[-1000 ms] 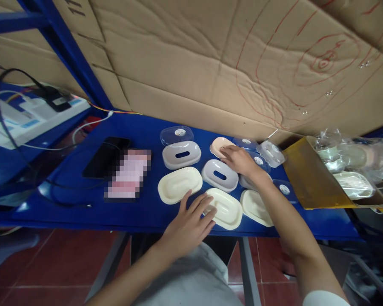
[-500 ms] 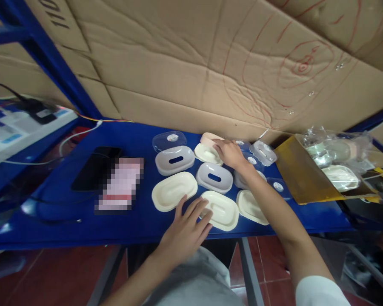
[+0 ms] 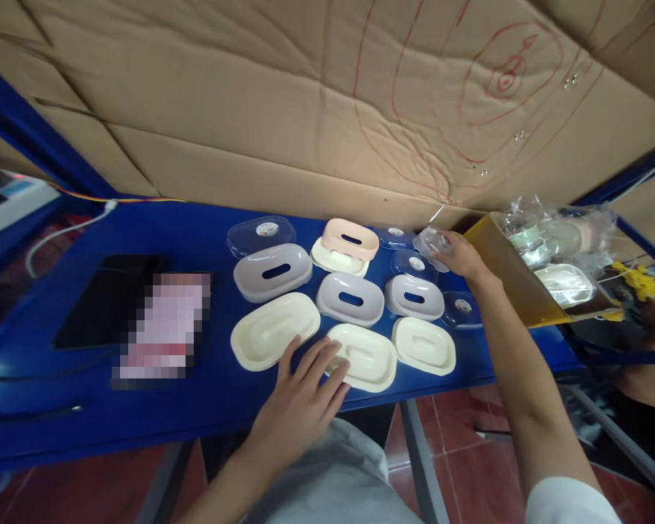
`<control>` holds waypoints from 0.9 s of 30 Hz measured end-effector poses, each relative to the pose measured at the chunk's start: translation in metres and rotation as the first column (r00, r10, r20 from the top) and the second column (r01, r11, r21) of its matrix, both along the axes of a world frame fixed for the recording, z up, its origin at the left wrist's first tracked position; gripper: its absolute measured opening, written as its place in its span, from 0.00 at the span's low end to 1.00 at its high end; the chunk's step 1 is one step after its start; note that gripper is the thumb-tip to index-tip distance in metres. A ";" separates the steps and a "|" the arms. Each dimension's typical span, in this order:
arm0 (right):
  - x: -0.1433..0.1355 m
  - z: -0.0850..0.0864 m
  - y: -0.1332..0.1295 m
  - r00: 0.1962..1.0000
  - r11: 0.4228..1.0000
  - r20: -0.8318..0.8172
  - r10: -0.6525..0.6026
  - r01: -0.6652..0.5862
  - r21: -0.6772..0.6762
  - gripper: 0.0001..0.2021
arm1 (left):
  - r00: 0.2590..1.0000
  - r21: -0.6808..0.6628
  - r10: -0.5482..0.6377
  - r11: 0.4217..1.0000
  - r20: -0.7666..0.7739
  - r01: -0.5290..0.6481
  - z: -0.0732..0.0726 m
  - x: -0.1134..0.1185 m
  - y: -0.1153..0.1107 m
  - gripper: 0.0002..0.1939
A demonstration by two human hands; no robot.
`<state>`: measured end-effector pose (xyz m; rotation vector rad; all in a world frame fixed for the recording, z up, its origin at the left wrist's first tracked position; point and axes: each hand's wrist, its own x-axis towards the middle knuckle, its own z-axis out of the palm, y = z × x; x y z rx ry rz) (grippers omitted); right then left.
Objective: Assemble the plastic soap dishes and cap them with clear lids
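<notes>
Cardboard marked with red curved lines stands behind a blue table. Fingers spread, the left hand is open, its fingertips resting at the near left edge of the middle cream tray. Just left of those fingers lies the left cream tray; beyond them sit the left gray dish and the middle gray dish, both slotted. Farther out, the peach dish rests partly on the far cream tray. Off to that hand's left is a phone with a blurred-out screen. Bent over the clear-topped dish, the right hand touches it; whether the fingers grip it I cannot tell. Nearer than this hand are the right gray dish and the right cream tray. Just to its right stands an open box holding plastic-wrapped pieces.
</notes>
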<state>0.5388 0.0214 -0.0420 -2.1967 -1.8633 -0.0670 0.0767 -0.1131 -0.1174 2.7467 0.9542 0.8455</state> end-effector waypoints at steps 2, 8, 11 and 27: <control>0.004 0.000 -0.010 0.999 1.000 -0.032 0.001 0.000 0.013 0.30 | 1.000 -0.011 0.000 1.000 0.008 0.000 0.000 0.000 0.000 0.13; -0.007 0.014 -0.037 0.992 0.986 -0.007 -0.130 0.130 0.105 0.27 | 1.000 -0.029 -0.004 1.000 0.016 0.005 0.002 0.000 0.000 0.13; -0.021 0.013 -0.042 0.963 0.966 0.121 -0.241 0.225 0.130 0.26 | 1.000 -0.027 0.000 1.000 0.016 0.001 0.003 0.000 0.000 0.14; -0.075 -0.024 -0.033 0.872 0.977 0.443 -0.207 0.206 0.051 0.30 | 1.000 0.003 -0.007 1.000 0.018 0.007 -0.001 0.001 0.000 0.13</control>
